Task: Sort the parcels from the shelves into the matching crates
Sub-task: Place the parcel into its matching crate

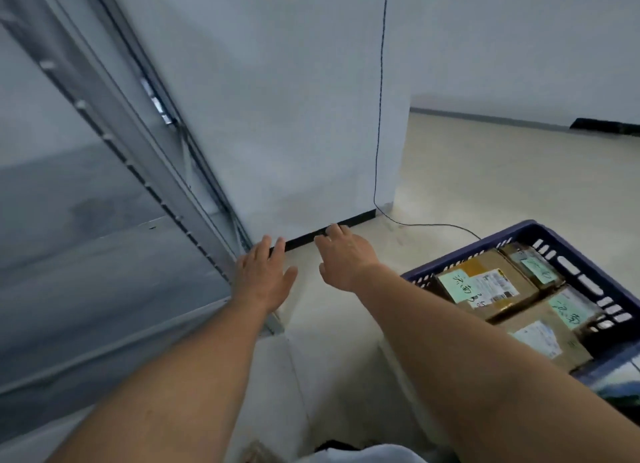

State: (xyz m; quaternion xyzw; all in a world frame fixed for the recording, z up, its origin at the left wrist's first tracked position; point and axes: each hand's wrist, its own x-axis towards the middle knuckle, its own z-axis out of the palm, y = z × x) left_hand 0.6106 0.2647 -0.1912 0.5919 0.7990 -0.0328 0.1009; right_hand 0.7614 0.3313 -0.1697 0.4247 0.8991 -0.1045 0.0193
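Your hands are both open and hold nothing: the left hand is stretched out flat by the front edge of the shelf, and the right hand hovers just beside it over the floor, fingers straight. The only parcels in view lie packed side by side in the blue crate at your right, each with a green label on top. The writing on the labels is too small to read with any surety.

By the look of it, you stand between a drop and the next pick, turned from the crate toward the shelf. The next move calls for you to find a parcel on the shelf, read its label before you lift it, and take it with both hands. Mind the cable that hangs down the wall and trails across the floor behind the crate
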